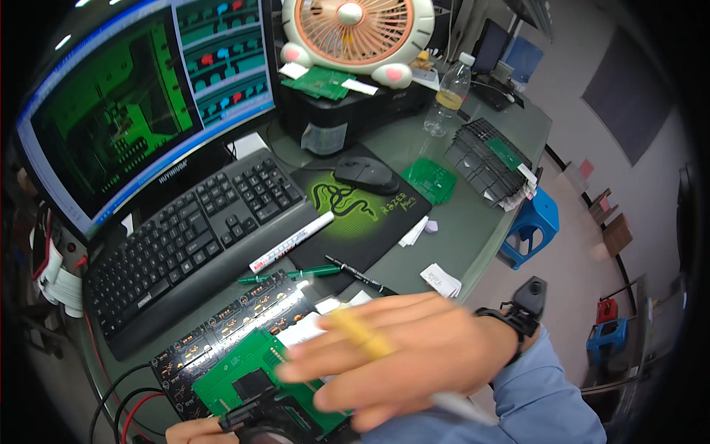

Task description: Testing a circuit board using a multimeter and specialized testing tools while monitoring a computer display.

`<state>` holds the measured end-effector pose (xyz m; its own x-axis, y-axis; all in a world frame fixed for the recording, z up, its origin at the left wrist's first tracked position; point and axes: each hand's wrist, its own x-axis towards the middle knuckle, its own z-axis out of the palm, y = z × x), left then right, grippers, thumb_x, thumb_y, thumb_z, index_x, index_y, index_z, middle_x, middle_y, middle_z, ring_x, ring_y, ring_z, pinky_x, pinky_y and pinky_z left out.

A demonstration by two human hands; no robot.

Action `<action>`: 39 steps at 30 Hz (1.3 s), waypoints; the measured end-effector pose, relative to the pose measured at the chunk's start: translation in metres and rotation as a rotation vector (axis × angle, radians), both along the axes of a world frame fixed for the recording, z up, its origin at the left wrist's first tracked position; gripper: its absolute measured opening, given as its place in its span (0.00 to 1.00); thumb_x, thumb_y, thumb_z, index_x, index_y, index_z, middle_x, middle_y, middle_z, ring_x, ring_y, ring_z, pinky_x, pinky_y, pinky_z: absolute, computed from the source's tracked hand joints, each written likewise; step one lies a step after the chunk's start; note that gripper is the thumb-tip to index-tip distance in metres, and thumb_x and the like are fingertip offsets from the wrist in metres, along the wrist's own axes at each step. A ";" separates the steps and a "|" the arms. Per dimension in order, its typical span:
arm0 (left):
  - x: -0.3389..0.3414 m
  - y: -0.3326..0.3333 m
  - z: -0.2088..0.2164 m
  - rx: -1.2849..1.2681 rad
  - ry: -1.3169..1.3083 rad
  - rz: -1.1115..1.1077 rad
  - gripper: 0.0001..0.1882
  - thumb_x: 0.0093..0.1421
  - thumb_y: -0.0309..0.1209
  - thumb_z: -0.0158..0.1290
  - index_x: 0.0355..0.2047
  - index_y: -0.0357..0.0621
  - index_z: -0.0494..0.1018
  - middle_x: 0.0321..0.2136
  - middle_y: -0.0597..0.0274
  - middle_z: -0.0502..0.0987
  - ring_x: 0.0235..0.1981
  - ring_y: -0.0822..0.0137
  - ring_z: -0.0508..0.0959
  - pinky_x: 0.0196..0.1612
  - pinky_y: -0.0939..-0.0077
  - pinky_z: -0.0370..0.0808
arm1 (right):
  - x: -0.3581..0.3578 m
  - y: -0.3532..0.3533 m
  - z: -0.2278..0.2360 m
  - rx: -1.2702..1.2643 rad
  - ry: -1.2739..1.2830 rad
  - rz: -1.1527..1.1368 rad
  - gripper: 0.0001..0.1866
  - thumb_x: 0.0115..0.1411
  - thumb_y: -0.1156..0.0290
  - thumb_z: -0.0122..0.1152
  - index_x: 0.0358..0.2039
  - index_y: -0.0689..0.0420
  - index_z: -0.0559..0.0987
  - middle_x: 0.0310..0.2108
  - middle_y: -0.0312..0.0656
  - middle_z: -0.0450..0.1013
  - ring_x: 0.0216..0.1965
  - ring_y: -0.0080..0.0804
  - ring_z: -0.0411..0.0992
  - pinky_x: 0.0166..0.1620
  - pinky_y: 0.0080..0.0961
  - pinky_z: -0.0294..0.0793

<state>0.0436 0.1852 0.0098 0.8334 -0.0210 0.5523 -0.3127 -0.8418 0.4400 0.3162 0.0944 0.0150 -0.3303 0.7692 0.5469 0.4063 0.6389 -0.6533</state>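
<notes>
My right hand (414, 348) reaches in from the lower right over a green circuit board (225, 374). A slim, pen-like tool with a yellow barrel (362, 333) is held between its fingers. Motion smears the tool and the fingertips. Beneath the green board lies a longer black circuit board (222, 322) with many small parts. Only a bit of my left hand (196, 431) shows at the lower edge, by the boards' near side; its grip is hidden. Next to it, a black device with a round part (274, 418) covers some of the green board.
Left stand a monitor (140, 111) and a black keyboard (196, 229). A white marker (292, 242), a green pen (292, 274) and a black pen (359, 274) lie beyond the boards. Farther are a mouse (366, 174), a plastic bottle (447, 96), a fan (351, 29) and a black rack (488, 163).
</notes>
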 end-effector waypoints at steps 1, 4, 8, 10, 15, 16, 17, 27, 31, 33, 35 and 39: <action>0.000 -0.002 0.000 -0.022 -0.008 0.005 0.22 0.64 0.44 0.44 0.23 0.39 0.75 0.26 0.54 0.80 0.33 0.56 0.78 0.38 0.59 0.75 | -0.007 0.005 -0.001 0.116 -0.035 0.018 0.12 0.64 0.65 0.58 0.43 0.58 0.75 0.48 0.49 0.76 0.50 0.46 0.76 0.50 0.39 0.76; -0.004 -0.007 0.000 -0.104 -0.012 0.050 0.22 0.63 0.44 0.44 0.24 0.38 0.75 0.28 0.52 0.80 0.34 0.54 0.77 0.42 0.56 0.75 | -0.027 0.017 -0.005 0.142 -0.133 0.080 0.14 0.57 0.65 0.64 0.38 0.58 0.72 0.48 0.49 0.74 0.45 0.46 0.76 0.45 0.38 0.78; -0.004 -0.018 -0.003 -0.212 -0.021 0.137 0.23 0.63 0.45 0.43 0.25 0.37 0.75 0.30 0.51 0.81 0.37 0.51 0.77 0.47 0.53 0.73 | -0.032 0.027 -0.004 0.169 0.014 0.103 0.23 0.44 0.69 0.71 0.36 0.58 0.66 0.32 0.44 0.69 0.33 0.48 0.72 0.35 0.39 0.72; -0.004 -0.028 -0.003 -0.269 -0.047 0.215 0.25 0.62 0.47 0.41 0.23 0.37 0.74 0.32 0.49 0.80 0.39 0.49 0.76 0.52 0.50 0.71 | -0.011 0.027 -0.006 0.166 0.082 0.082 0.25 0.42 0.70 0.74 0.35 0.58 0.67 0.37 0.46 0.72 0.39 0.48 0.75 0.40 0.36 0.74; -0.003 -0.035 0.006 -0.363 -0.026 0.259 0.27 0.61 0.50 0.41 0.23 0.37 0.74 0.34 0.47 0.80 0.42 0.49 0.75 0.53 0.48 0.69 | 0.090 0.028 -0.032 0.068 0.024 -0.352 0.25 0.44 0.68 0.77 0.35 0.58 0.68 0.45 0.47 0.74 0.42 0.39 0.75 0.44 0.33 0.74; -0.004 -0.032 0.007 -0.377 0.000 0.228 0.28 0.61 0.51 0.42 0.23 0.37 0.74 0.34 0.47 0.80 0.42 0.49 0.75 0.53 0.48 0.69 | 0.105 0.029 -0.045 -0.013 0.014 -0.418 0.25 0.44 0.69 0.76 0.35 0.58 0.67 0.46 0.47 0.73 0.42 0.40 0.74 0.45 0.33 0.73; -0.004 -0.028 0.007 -0.390 0.028 0.191 0.28 0.60 0.52 0.42 0.24 0.37 0.74 0.34 0.48 0.80 0.42 0.49 0.75 0.53 0.48 0.69 | 0.119 0.029 -0.057 -0.095 0.005 -0.490 0.25 0.44 0.69 0.76 0.35 0.58 0.67 0.47 0.47 0.73 0.42 0.41 0.73 0.46 0.34 0.73; -0.007 -0.004 -0.009 -0.541 -0.071 0.078 0.30 0.64 0.49 0.38 0.21 0.38 0.77 0.30 0.48 0.82 0.41 0.52 0.78 0.55 0.56 0.72 | 0.067 0.006 -0.066 -0.098 -0.622 -0.506 0.19 0.52 0.62 0.69 0.37 0.57 0.71 0.30 0.46 0.72 0.32 0.50 0.75 0.32 0.41 0.74; -0.018 -0.007 0.000 -0.591 -0.187 0.207 0.29 0.62 0.48 0.36 0.22 0.38 0.78 0.36 0.45 0.81 0.48 0.48 0.76 0.54 0.55 0.68 | 0.066 0.003 -0.082 -0.288 -0.775 -0.530 0.20 0.54 0.64 0.67 0.45 0.54 0.74 0.32 0.45 0.75 0.30 0.47 0.76 0.32 0.40 0.75; -0.024 -0.012 0.005 -0.661 -0.230 0.335 0.29 0.62 0.48 0.35 0.22 0.38 0.76 0.35 0.44 0.81 0.48 0.49 0.75 0.54 0.55 0.67 | 0.076 0.001 -0.080 -0.244 -0.647 -0.533 0.19 0.54 0.67 0.65 0.45 0.56 0.73 0.34 0.52 0.74 0.30 0.52 0.76 0.32 0.44 0.76; -0.023 -0.004 0.005 -0.735 -0.265 0.335 0.29 0.61 0.47 0.35 0.22 0.35 0.75 0.38 0.42 0.78 0.48 0.50 0.73 0.55 0.54 0.66 | 0.089 0.002 -0.057 -0.123 -0.542 -0.551 0.21 0.51 0.73 0.68 0.46 0.57 0.74 0.32 0.48 0.75 0.29 0.43 0.77 0.34 0.36 0.78; -0.018 0.003 0.022 -0.885 -0.206 0.292 0.31 0.60 0.50 0.34 0.25 0.34 0.76 0.49 0.38 0.73 0.53 0.51 0.70 0.61 0.56 0.60 | 0.054 0.006 0.014 -0.460 0.321 -0.267 0.14 0.59 0.77 0.65 0.44 0.62 0.71 0.29 0.38 0.73 0.32 0.26 0.77 0.32 0.24 0.78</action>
<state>0.0255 0.1880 0.0322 0.6243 0.6682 0.4047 -0.2855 -0.2871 0.9144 0.3701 0.1005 0.0290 0.0319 0.9832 0.1799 0.2509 0.1664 -0.9536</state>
